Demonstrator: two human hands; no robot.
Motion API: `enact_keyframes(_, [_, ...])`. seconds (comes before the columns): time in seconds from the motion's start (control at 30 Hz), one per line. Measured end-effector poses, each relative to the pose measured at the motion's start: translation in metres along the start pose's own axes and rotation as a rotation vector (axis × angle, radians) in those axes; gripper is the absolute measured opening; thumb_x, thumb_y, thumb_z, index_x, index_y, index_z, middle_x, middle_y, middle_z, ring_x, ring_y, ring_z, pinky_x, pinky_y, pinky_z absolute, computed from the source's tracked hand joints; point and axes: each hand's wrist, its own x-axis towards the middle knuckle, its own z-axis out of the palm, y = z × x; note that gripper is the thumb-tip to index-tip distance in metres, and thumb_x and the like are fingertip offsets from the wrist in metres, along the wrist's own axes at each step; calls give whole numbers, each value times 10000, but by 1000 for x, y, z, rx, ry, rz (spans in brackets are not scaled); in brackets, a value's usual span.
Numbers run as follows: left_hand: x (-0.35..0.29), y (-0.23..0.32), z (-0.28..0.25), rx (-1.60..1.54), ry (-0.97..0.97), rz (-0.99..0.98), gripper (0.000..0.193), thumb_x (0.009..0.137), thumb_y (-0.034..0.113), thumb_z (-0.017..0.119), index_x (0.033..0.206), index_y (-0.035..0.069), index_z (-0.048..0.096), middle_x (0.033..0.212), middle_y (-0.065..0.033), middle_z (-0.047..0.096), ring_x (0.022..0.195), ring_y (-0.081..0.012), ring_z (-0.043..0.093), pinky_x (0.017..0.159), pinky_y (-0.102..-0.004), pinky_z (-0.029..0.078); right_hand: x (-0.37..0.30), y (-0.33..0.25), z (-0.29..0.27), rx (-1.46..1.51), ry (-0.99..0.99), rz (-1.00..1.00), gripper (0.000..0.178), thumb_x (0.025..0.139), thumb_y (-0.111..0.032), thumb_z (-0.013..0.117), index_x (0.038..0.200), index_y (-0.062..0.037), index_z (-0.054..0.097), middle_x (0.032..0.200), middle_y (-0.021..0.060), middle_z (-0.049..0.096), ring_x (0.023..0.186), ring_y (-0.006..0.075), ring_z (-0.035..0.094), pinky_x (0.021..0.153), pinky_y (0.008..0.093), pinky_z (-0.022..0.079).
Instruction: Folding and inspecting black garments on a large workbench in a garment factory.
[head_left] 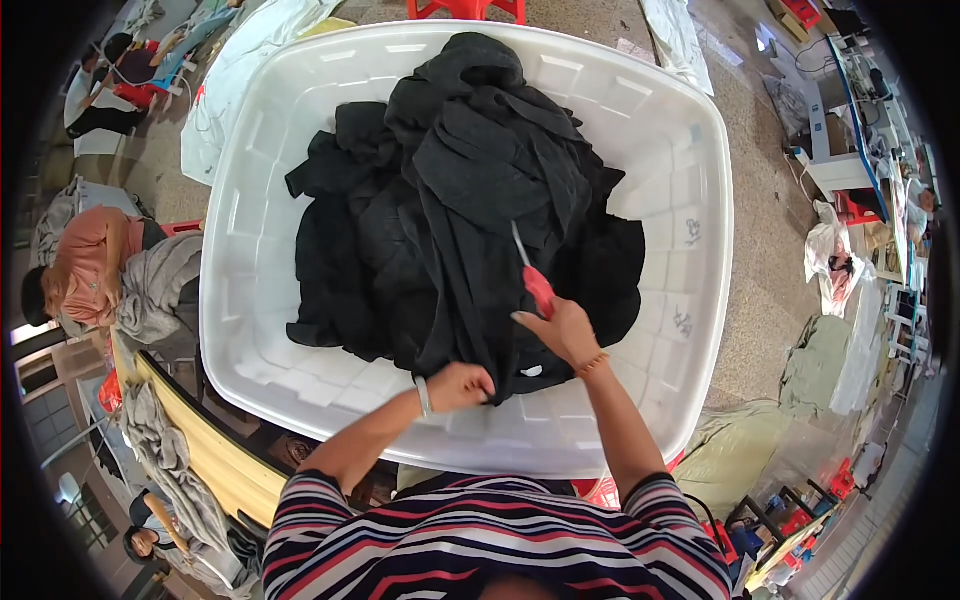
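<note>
A pile of black garments point(450, 210) fills a big white plastic tub point(690, 180). My left hand point(458, 385) is closed on a fold of the black cloth at the pile's near edge. My right hand point(560, 328) holds small red-handled snips point(535, 280) with the metal tip pointing up into the cloth. A small white label point(533, 371) shows on the garment between my hands.
A person in a pink top point(85, 265) sits at the left beside grey cloth point(160, 285). More people sit at the upper left. A yellow table edge point(215, 450) lies at lower left. Bags and work tables stand at the right.
</note>
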Motion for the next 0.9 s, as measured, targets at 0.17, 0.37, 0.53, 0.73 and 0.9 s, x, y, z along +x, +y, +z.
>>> enact_keyframes(0.17, [-32,75,95,-257,-368,23,138,845,74,616,967,8,610,861,-5,622,810,-62,561,726,-215,464,26,-7,47,-70,21,-60,547,667,-439,756,842,50,585,812,239,638,788,392,620,665,439,476])
enact_keyframes(0.37, [-43,55,106,42,454,67,300,775,100,684,1044,28,570,901,-36,594,775,-111,548,748,-246,455,-6,-2,22,-7,28,-167,480,714,-367,719,899,53,578,805,244,637,808,402,624,715,446,502])
enact_keyframes(0.53, [-50,77,69,395,906,323,830,687,213,780,1355,21,326,1269,-142,418,1070,-229,459,846,-326,448,-89,-65,-35,25,-8,-547,368,766,-317,666,811,32,557,700,233,602,690,410,600,621,446,491])
enact_keyframes(0.73, [-33,68,55,-345,957,637,476,854,345,607,1177,-2,563,1245,-147,524,1137,-231,506,988,-361,389,-202,-164,-48,60,-563,-1043,253,778,-233,639,812,-2,541,728,200,594,682,381,589,610,443,467])
enact_keyframes(0.9, [-149,81,68,83,739,960,430,751,214,678,1103,9,540,1021,-89,602,953,-156,569,843,-292,445,-258,-215,-38,80,-612,-1114,248,749,-169,710,874,23,616,681,118,604,593,253,599,562,353,469])
